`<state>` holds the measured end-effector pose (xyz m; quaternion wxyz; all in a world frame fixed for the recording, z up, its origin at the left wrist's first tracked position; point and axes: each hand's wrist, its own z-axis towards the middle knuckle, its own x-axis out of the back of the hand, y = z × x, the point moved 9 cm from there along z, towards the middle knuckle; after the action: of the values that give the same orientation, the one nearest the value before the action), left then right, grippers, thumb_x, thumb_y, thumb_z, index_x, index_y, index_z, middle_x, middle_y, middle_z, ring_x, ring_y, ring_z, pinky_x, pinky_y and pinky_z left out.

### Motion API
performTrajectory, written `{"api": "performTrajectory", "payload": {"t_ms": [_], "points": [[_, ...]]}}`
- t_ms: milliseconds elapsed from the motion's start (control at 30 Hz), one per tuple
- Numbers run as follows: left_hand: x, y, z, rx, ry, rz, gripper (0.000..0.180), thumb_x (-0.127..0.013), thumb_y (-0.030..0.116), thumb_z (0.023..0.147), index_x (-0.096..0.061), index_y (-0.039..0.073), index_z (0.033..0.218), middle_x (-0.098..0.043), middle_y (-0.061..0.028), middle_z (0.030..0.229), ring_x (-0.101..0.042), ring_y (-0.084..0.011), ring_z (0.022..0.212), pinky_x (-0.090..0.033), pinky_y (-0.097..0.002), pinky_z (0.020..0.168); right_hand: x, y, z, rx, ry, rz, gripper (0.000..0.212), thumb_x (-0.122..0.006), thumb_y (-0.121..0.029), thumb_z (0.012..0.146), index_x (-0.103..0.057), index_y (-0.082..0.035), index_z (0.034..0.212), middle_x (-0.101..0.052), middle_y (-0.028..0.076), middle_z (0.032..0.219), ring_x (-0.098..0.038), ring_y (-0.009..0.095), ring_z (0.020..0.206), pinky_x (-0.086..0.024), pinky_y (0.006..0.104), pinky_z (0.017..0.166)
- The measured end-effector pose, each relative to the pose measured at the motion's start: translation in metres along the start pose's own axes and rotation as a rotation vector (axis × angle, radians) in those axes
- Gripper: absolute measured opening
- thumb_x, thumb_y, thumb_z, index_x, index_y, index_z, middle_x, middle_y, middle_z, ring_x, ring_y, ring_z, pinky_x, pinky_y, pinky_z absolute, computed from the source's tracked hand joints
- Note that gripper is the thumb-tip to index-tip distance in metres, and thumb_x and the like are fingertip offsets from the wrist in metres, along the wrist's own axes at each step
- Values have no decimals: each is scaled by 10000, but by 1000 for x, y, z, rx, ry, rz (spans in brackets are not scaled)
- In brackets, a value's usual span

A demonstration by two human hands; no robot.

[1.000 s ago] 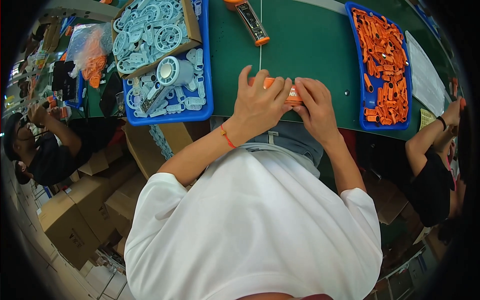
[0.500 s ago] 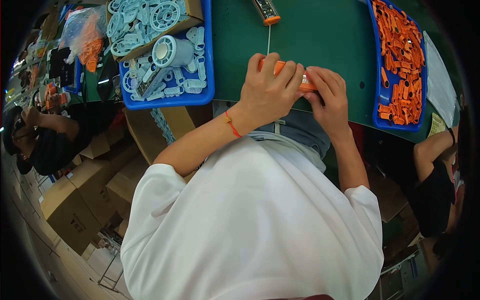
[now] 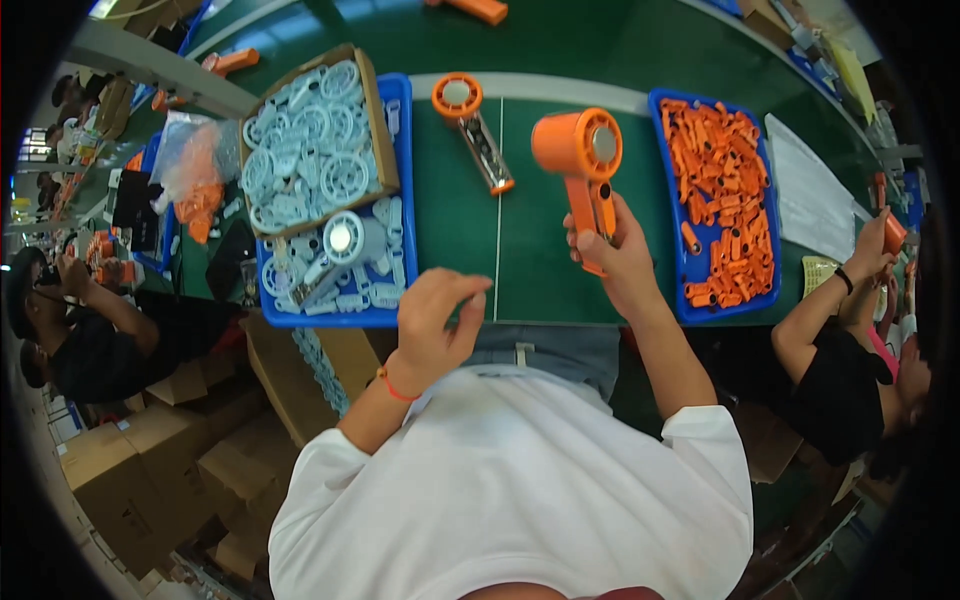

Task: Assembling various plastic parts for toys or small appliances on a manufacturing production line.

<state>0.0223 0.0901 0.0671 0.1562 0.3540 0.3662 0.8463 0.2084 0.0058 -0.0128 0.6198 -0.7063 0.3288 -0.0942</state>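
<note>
An orange fan (image 3: 573, 150) is raised over the green table (image 3: 532, 285), just left of the blue tray (image 3: 684, 275) of orange parts — the right hand (image 3: 625, 258) clamped round its handle. Farther left of that tray lies a second fan (image 3: 480, 145), innards showing. The left hand (image 3: 428, 315) hovers beyond — thumb and forefinger apart, near a blue bin (image 3: 404, 150).

txt: none legible | carton (image 3: 115, 465), lower L: dk print (image 3: 133, 519), blurred, too sm. to read
</note>
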Motion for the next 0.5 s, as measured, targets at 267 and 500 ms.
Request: {"api": "performTrajectory", "payload": {"t_ms": [267, 500], "points": [[-57, -14, 135, 55, -373, -58, 145, -592, 97, 814, -598, 5, 926, -606, -105, 788, -587, -216, 708, -468, -285, 640, 151, -60, 234, 185, 735, -984, 406, -637, -420, 731, -640, -40, 875, -608, 113, 831, -601, 253, 769, -478, 342, 692], [-97, -234, 289, 759, 56, -222, 659, -616, 451, 742, -408, -6, 1170, -527, -176, 1148, -543, -295, 996, -446, -412, 823, 128, -156, 193, 722, 673, -1169, 388, -565, -394, 833, -626, -52, 1004, -636, 142, 886, -599, 276, 880, -470, 367, 751]]}}
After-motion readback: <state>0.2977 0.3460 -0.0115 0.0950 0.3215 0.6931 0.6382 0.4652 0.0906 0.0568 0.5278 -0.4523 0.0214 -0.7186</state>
